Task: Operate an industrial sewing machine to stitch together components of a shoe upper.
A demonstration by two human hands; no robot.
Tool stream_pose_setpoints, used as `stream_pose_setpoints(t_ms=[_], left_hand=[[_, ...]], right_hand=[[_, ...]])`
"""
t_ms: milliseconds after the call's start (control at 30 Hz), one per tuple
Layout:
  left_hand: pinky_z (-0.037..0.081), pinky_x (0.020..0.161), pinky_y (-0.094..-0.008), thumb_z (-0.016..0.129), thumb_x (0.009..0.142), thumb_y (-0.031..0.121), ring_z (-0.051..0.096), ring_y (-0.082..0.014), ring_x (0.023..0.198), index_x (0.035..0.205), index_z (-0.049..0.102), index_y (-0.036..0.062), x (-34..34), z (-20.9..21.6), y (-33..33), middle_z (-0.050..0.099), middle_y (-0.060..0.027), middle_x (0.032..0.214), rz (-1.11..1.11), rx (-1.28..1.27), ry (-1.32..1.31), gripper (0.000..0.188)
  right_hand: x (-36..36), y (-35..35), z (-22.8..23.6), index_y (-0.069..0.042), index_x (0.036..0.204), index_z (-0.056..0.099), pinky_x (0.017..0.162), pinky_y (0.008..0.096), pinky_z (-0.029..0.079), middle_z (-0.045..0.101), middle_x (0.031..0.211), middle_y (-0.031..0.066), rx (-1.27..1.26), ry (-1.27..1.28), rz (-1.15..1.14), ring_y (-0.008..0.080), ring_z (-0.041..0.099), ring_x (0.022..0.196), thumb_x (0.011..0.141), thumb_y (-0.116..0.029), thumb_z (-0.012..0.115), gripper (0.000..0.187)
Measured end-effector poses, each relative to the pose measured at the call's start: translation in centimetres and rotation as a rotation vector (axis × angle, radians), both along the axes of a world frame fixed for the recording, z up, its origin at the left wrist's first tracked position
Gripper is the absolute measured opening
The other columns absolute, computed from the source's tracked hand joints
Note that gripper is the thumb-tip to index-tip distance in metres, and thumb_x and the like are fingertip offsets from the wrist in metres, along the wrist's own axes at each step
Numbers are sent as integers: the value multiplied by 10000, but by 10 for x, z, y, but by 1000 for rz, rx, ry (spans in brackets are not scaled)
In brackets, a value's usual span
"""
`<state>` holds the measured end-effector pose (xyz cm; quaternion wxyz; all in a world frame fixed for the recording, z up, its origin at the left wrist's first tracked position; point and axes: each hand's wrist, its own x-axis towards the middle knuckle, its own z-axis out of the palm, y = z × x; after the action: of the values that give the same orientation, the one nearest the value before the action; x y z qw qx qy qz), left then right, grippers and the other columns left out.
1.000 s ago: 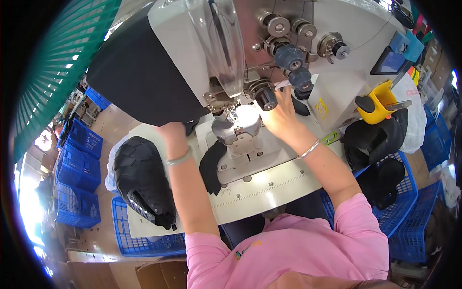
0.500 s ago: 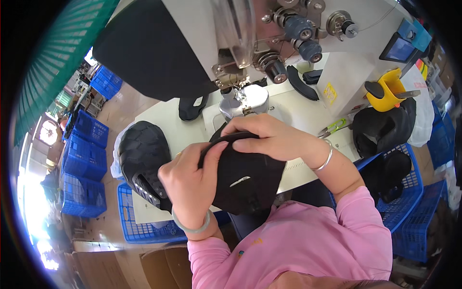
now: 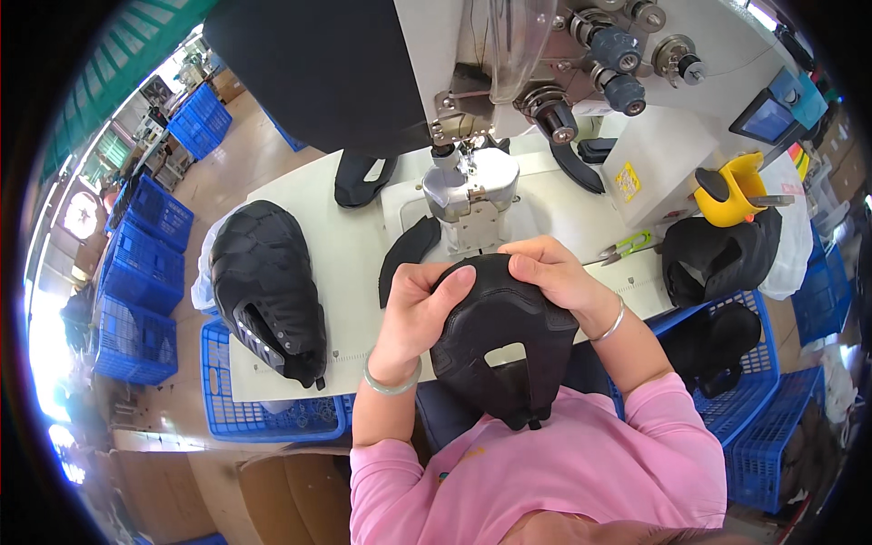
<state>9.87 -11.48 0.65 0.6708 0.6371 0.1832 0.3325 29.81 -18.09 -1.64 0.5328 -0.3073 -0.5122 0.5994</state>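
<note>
Shoe upper (image 3: 495, 316) (all black) between left hand (image 3: 413, 304) and right hand (image 3: 565, 280); in both grips

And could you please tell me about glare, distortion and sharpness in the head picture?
Head view: glare washes out the far left; head view: blue crates lean near the dark fisheye rim; head view: the black shoe upper between left hand and right hand looks fairly sharp.

The black piece (image 3: 500, 313) hides the left hand's (image 3: 414, 313) fingertips.
</note>
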Motion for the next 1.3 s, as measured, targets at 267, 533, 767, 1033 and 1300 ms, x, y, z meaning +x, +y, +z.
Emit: stream_pose_setpoints(t_ms=[267,533,767,1033,1300], left_hand=[[432,562,-198,644,937,137,540,-35,649,908,698,-65,4,-12,5,654,17,745,-90,-224,-103,211],[431,583,-182,636,928,116,540,-25,667,889,692,-59,11,-15,5,656,15,746,1,-14,56,187],[394,558,-186,525,1003,160,508,-10,655,850,660,-47,2,-34,20,641,24,751,-50,-178,-95,290],[462,648,-190,635,865,88,593,-66,733,1033,681,-80,-1,-11,15,682,-31,834,-123,-177,55,242],[470,657,-207,686,828,53,582,-59,740,985,661,-68,-2,-15,24,669,-17,834,-40,-2,313,199]], right_hand=[[-9,2,-8,1,869,647,638,198,438,596,799,-54,19,20,-150,11,503,744,1028,-292,527,354],[-4,7,-23,10,913,672,634,202,464,640,809,-24,-87,85,-164,20,547,729,1036,-301,504,374],[-5,12,-26,21,923,676,645,207,476,650,821,-16,-42,78,-165,27,562,742,1035,-299,506,379],[-2,13,-34,23,940,679,644,206,475,650,826,-15,-45,100,-128,28,561,737,1032,-289,515,365],[-6,14,-43,21,955,670,647,203,473,651,836,-12,-25,80,-180,32,567,744,1035,-279,508,351]])
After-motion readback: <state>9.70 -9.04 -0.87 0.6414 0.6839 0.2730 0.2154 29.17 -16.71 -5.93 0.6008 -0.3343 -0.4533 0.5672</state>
